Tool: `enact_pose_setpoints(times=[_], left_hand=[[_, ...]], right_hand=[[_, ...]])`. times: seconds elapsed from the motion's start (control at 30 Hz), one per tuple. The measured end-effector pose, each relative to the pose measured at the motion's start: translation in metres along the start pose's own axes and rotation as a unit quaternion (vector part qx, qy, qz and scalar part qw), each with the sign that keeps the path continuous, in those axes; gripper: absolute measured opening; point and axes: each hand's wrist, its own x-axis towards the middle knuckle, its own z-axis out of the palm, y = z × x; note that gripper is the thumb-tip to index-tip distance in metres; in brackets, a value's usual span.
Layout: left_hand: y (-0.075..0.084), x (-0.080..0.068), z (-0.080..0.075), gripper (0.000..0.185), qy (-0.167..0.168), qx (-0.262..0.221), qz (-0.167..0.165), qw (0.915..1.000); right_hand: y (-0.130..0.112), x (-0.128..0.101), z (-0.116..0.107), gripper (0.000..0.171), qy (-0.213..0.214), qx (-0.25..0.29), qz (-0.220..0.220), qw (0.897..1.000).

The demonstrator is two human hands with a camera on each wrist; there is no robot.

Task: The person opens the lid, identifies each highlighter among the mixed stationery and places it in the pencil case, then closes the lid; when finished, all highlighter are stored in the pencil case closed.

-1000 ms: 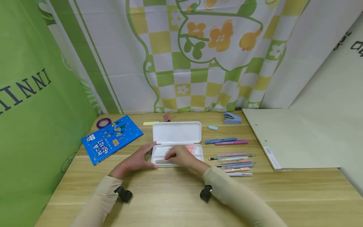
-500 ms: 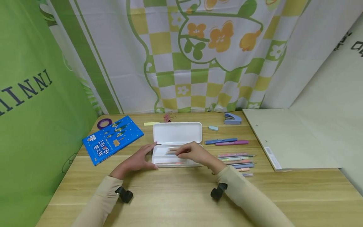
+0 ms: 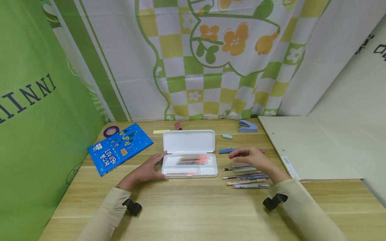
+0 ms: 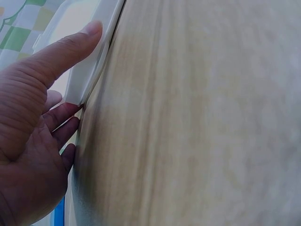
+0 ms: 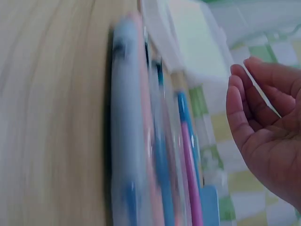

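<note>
A white pencil case (image 3: 209, 170) stands with its lid (image 3: 189, 141) raised. Inside it lie several slim sticks with bright orange-pink ends (image 3: 193, 160), and one more (image 3: 181, 174) in the front compartment. My left hand (image 3: 147, 168) holds the case's left end, thumb along the front wall and fingertips at the back corner. Over the row of pens to the right hovers my right hand (image 3: 251, 159), fingers loosely bent, nothing between them. Beneath it are a white pen (image 3: 250, 186), a peach pen (image 3: 245, 182) and a pencil (image 3: 238, 169); others are partly hidden.
Behind the pens lies a blue pen (image 3: 225, 151), beside a purple one. Farther back are an eraser (image 3: 227, 136), a stapler (image 3: 248, 126), a binder clip (image 3: 178, 125) and yellow sticky notes (image 3: 161, 131). A blue book (image 3: 120, 149) and purple tape (image 3: 111, 131) lie left; a large board (image 3: 304, 147) right.
My right hand has put a slim stick in the case's back compartment, let go and swung right over the pens. The left hand stays at the case.
</note>
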Motion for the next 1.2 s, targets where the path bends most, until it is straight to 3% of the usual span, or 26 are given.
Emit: enact_pose_setpoints(times=[0.2, 0.4, 0.8, 1.2], left_hand=[[0.000, -0.001, 0.000, 0.104, 0.005, -0.003, 0.004, 1.0000], [-0.001, -0.001, 0.001, 0.104, 0.005, 0.002, 0.005, 1.0000], [0.000, 0.000, 0.000, 0.105, 0.003, -0.002, -0.004, 1.0000], [0.003, 0.000, -0.001, 0.104, -0.002, -0.001, -0.006, 1.0000]], right_hand=[[0.017, -0.016, -0.028, 0.030, 0.018, -0.064, 0.031, 0.997], [0.030, -0.017, -0.043, 0.031, 0.010, -0.083, 0.046, 0.995], [0.046, -0.005, -0.044, 0.019, -0.024, -0.164, 0.023, 0.986], [0.040, -0.007, -0.041, 0.015, 0.002, -0.194, 0.038, 0.980]])
